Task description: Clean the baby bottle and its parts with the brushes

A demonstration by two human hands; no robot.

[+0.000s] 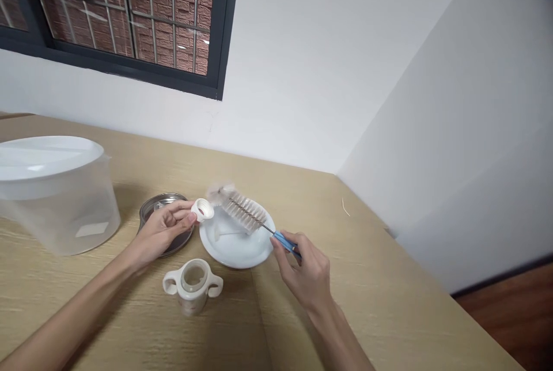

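Between the fingers of my left hand (pixel 166 224) is a white screw ring (pixel 202 209), its threaded opening turned towards me. My right hand (pixel 305 270) grips a bottle brush (pixel 247 214) by its blue handle, the bristles reaching left over a white plate (pixel 237 258). A small white stick-like piece (pixel 222 234) lies on the plate. Nearer to me stands a baby bottle (pixel 193 296) with two white handles, upright and uncapped. Under my left hand sits a round metal tray (pixel 173 197), partly hidden, with a clear piece in it.
A large translucent plastic tub (pixel 60 215) with a white lid stands at the left of the wooden table (pixel 380 302). A thin pale strand (pixel 345 207) lies at the right. Walls and a barred window (pixel 129 8) border the table's far side.
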